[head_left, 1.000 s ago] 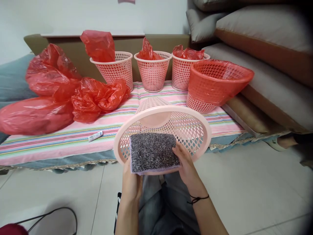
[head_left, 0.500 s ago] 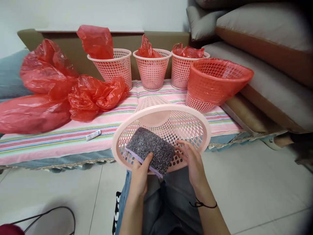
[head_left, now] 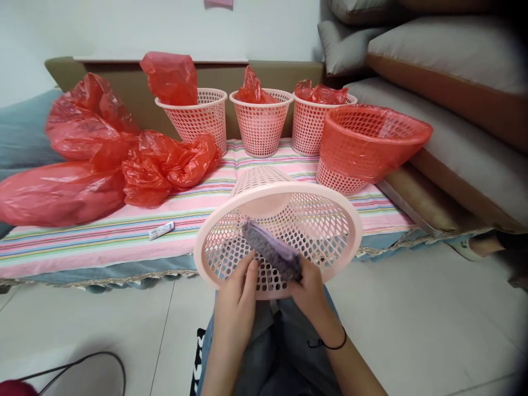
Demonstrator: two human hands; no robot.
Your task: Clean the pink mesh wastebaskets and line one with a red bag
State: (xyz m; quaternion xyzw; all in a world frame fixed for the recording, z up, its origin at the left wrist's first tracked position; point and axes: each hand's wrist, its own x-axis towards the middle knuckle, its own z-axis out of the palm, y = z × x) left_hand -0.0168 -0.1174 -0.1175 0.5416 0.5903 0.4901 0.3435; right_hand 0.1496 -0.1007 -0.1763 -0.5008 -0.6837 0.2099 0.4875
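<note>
A pale pink mesh basket (head_left: 330, 209) lies tipped toward me over my lap, its open mouth facing me. A grey scrub pad with a purple backing (head_left: 270, 254) is edge-on inside the basket's mouth. My right hand (head_left: 310, 294) pinches the pad's near end. My left hand (head_left: 237, 300) rests against the basket's lower rim, fingers touching the mesh beside the pad.
Three pink mesh baskets (head_left: 259, 118) with red bags stand at the back of a striped bed cover (head_left: 103, 234). A basket lined in red (head_left: 367, 143) lies tilted at right. Loose red plastic bags (head_left: 99, 159) pile at left. A small white tube (head_left: 160, 230) lies near the edge.
The pad was held flat in front of the basket in both hands; it has since turned edge-on and gone into the basket's mouth, passing from my left hand's grip to my right.
</note>
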